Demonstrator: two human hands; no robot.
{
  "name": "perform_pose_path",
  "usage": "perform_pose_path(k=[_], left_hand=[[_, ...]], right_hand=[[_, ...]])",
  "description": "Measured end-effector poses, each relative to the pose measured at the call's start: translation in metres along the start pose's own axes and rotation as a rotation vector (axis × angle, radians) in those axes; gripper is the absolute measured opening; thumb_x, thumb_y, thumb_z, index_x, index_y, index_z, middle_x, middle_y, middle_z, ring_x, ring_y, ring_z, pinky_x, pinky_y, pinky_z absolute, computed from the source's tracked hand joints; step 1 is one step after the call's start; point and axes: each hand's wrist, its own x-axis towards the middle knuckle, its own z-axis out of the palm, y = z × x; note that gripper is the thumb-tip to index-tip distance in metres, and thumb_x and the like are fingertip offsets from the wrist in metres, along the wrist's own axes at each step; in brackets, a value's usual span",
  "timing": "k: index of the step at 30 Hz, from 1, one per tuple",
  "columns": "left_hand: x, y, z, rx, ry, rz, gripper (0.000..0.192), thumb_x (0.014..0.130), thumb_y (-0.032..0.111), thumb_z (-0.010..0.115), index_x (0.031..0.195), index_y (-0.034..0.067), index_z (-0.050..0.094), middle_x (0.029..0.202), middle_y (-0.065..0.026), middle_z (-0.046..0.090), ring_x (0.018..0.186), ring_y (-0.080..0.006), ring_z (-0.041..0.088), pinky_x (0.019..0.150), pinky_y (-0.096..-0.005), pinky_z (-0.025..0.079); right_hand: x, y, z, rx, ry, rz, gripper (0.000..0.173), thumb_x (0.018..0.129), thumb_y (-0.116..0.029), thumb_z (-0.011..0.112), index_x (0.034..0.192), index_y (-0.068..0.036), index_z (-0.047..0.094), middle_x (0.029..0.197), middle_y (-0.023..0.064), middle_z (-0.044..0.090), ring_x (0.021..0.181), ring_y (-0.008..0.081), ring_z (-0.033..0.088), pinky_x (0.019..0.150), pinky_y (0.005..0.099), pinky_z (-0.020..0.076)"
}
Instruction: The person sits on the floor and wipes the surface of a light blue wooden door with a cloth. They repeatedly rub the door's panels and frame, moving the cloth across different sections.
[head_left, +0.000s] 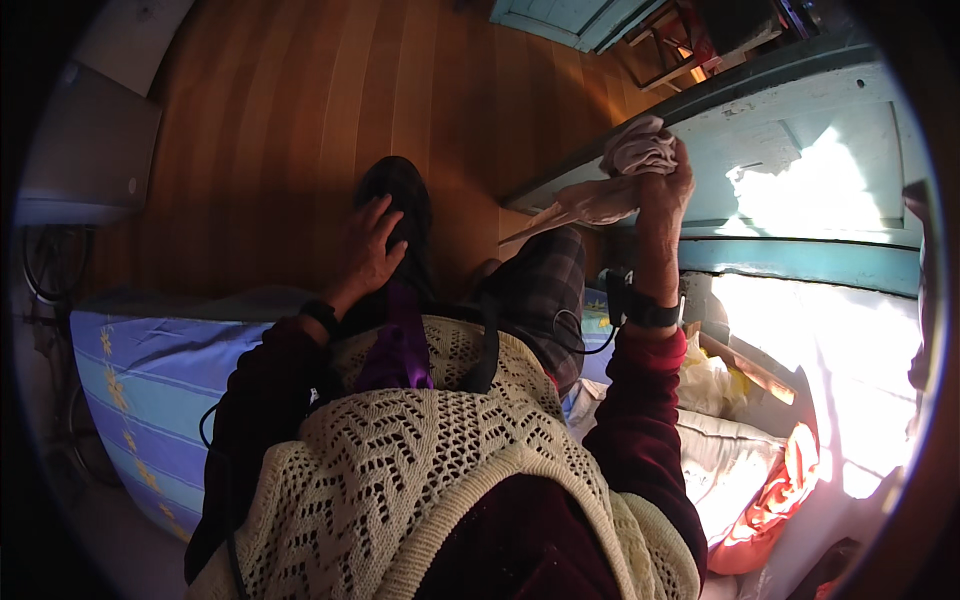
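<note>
A crumpled pale pinkish cloth (641, 146) is bunched in my right hand (667, 180), raised beside the edge of a light blue painted door (810, 150). One end of the cloth trails down to the left, over my knee in plaid trousers (547, 277). My left hand (371, 244) has its fingers apart and hovers over or rests on my other leg; contact cannot be told. Nothing shows in it. A purple ribbon or strap (401, 345) hangs over the front of my cream knitted vest (450, 450).
Behind me lies a blue striped bed cover (165, 375) with yellow flowers. A grey cabinet or box (90, 142) stands at left on the wooden floor (300, 112). A wooden chair (667, 52) is beyond the door. At right lie a plastic bag (709, 379) and a red-orange bag (772, 502).
</note>
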Motion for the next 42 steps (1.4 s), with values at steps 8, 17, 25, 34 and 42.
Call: perform_pose_path(k=[8,17,25,34,42], left_hand=[[0.001,-0.005,0.014,-0.055,0.043,0.004,0.05,0.089,0.023,0.068,0.134,0.006,0.053,0.154,-0.0166,0.038,0.141,-0.0394,0.037,0.113,-0.0502,0.034],[0.002,-0.004,0.006,-0.04,0.031,0.039,0.048,0.09,0.022,0.067,0.133,0.004,0.053,0.154,-0.0183,0.037,0.14,-0.0414,0.036,0.114,-0.0507,0.034],[0.003,0.006,-0.005,-0.019,-0.026,-0.013,0.049,0.09,0.022,0.068,0.132,0.003,0.054,0.153,-0.019,0.038,0.14,-0.0413,0.037,0.113,-0.0511,0.034],[0.005,0.008,-0.004,-0.048,0.013,0.015,0.048,0.09,0.021,0.067,0.132,0.004,0.054,0.153,-0.018,0.038,0.138,-0.0396,0.038,0.112,-0.0492,0.035],[0.007,0.01,-0.011,-0.014,-0.018,0.025,0.047,0.089,0.022,0.068,0.131,0.004,0.055,0.153,-0.0165,0.038,0.14,-0.0388,0.037,0.111,-0.0497,0.037]], right_hand=[[0.036,-0.095,-0.025,-0.898,0.19,-0.752,0.045,0.076,-0.006,0.065,0.119,-0.019,0.063,0.123,0.0072,0.062,0.112,0.033,0.063,0.083,0.0388,0.055],[0.034,-0.019,0.006,-1.315,-0.031,-0.879,0.023,0.084,-0.023,0.063,0.105,-0.014,0.065,0.108,0.0045,0.06,0.11,0.0256,0.057,0.078,0.0423,0.0521],[-0.022,0.123,0.059,-1.649,-0.246,-0.851,0.022,0.094,-0.036,0.056,0.103,-0.017,0.064,0.103,0.0065,0.062,0.105,0.0291,0.055,0.084,0.0494,0.0442],[-0.081,0.145,0.018,-0.97,-0.691,0.147,0.026,0.084,-0.032,0.066,0.105,-0.017,0.072,0.111,0.0128,0.07,0.108,0.0345,0.066,0.088,0.0456,0.0543],[-0.106,0.147,-0.039,0.235,-0.311,0.768,0.042,0.088,-0.022,0.068,0.122,0.0,0.061,0.109,0.0137,0.072,0.096,0.0283,0.071,0.082,0.0378,0.0554]])
